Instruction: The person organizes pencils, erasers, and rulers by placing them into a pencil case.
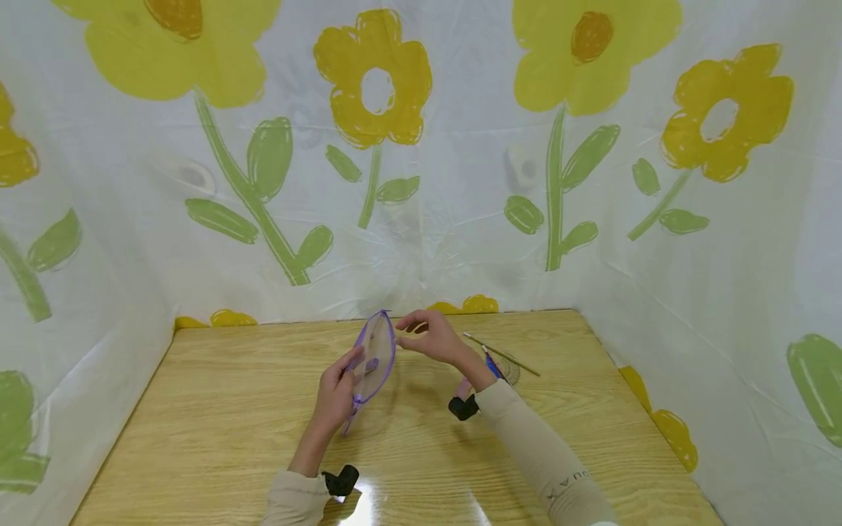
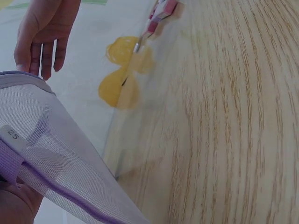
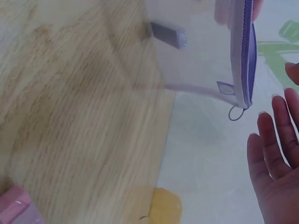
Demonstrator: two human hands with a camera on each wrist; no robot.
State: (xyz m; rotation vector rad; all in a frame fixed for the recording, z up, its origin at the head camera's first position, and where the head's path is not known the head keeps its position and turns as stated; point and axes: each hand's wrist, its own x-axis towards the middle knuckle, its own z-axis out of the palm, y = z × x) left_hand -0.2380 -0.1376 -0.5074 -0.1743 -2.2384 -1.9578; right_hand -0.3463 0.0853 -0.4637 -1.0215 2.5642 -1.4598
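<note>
A translucent mesh zipper pouch with purple trim is held upright above the table by my left hand, thumb and fingers gripping its side. Its zipped edge bows apart, and a loop hangs from the corner in the right wrist view. Through the mesh shows a small grey-purple block; whether it lies inside cannot be told. Just right of the pouch's top, my right hand holds nothing, its fingers loosely bent. The left wrist view shows a tag marked 25 on the pouch.
Beyond my right wrist lie a long thin stick, a blue item, a round clear protractor-like piece and a pink object, partly hidden by the arm. Flower-patterned cloth walls the wooden table at the back and sides.
</note>
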